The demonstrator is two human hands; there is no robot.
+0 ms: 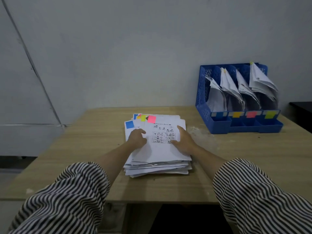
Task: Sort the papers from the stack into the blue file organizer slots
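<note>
Nearest me, two striped sleeves (67,196) reach forward over the near edge of the wooden surface (70,157). Past them, my left hand (136,138) rests on the left side of the stack of papers (157,164), its fingers (141,131) loosely curled against the top sheets; I cannot tell whether they pinch a sheet. My right hand (184,141) lies flat on the right side of the top sheet (162,137), fingers relaxed and spread, thumb pointing inward across the printed picture grid. The stack sits around the middle of the surface, a little toward the near edge, its sheets uneven. At its far end, coloured sticky tabs show: a pink tab (151,119), yellow-green beside it, and a blue tab (129,124) on a lower sheet to the left. Farther off, at the far right corner against the wall, stands the blue file organizer (204,98), its four slots each holding leaning papers, with coloured labels (251,114) along its front.
</note>
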